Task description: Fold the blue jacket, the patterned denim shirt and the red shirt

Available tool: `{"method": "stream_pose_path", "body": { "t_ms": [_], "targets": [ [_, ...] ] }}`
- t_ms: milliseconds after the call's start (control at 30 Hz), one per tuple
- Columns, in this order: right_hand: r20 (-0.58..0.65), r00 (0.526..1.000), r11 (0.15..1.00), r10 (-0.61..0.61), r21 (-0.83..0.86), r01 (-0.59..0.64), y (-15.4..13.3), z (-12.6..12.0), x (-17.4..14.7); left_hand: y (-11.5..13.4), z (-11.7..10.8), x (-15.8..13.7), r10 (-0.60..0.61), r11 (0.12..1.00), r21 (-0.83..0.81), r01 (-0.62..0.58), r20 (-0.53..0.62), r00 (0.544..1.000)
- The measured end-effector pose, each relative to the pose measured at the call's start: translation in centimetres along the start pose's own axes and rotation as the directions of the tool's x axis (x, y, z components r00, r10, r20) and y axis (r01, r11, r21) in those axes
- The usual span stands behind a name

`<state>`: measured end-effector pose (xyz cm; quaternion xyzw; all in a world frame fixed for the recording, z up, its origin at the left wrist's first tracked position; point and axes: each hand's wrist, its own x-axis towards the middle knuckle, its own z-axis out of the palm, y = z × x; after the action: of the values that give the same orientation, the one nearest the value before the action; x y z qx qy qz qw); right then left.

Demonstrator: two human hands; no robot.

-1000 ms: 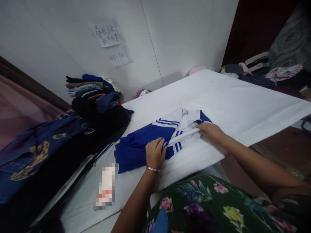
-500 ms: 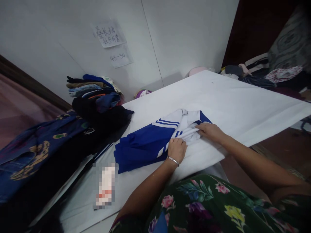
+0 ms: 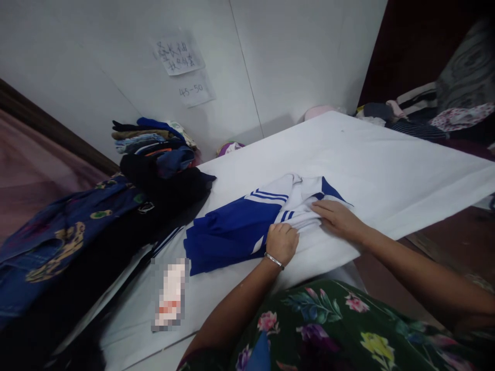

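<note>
A blue and white jacket (image 3: 232, 234) with striped bands lies partly folded on the white table. My left hand (image 3: 282, 242), a silver bracelet at its wrist, is curled over the garment's near edge, its fingers closed on the cloth. To the right, my right hand (image 3: 338, 219) rests palm down on the white part of the jacket, fingers stretched out along the fabric. A blue-edged corner of the garment sticks out just beyond that hand. What lies under my right palm is hidden.
A stack of folded clothes (image 3: 150, 139) stands at the left against the wall, with dark garments (image 3: 162, 188) spread before it. More clothes (image 3: 417, 116) lie past the table's far right. A blurred-out item (image 3: 170, 296) is on the white table (image 3: 386, 165). Paper notes (image 3: 180, 54) hang on the wall.
My right hand has gone from pinching the white fabric to lying flat on it, and more of the blue-edged corner shows. My left hand stays on the near edge. The view has shifted slightly.
</note>
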<state>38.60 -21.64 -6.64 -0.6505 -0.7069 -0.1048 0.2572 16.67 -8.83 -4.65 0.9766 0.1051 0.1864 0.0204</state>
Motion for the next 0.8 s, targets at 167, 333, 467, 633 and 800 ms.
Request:
{"method": "stream_pose_path", "body": {
  "t_ms": [167, 333, 467, 633, 800],
  "targets": [
    [0.054, 0.993, 0.991, -0.108, 0.088, 0.103, -1.6, 0.5, 0.0, 0.0, -0.4, 0.3, -0.014, 1.0, -0.027, 0.013, -0.036, 0.999],
    [0.107, 0.984, 0.988, -0.139, 0.076, 0.131, -1.6, 0.9, -0.5, -0.1, -0.6, 0.3, -0.117, 0.989, -0.099, 0.113, -0.036, 0.992],
    [0.086, 0.995, 0.999, -0.044, -0.023, 0.047, -1.5, 1.0, -0.3, -0.1, -0.7, 0.5, -0.163, 0.977, -0.143, 0.158, -0.027, 0.986],
    [0.119, 0.991, 0.998, -0.057, -0.002, 0.057, -0.8, 1.0, -0.1, 0.0, -0.6, 0.4, -0.117, 0.986, -0.112, 0.122, 0.05, 0.992],
    [0.225, 0.971, 0.995, -0.078, 0.084, 0.061, 0.0, 1.5, -1.0, -0.1, -1.0, -0.4, 0.03, 0.992, -0.122, -0.012, 0.148, 0.988]
  ]
}}
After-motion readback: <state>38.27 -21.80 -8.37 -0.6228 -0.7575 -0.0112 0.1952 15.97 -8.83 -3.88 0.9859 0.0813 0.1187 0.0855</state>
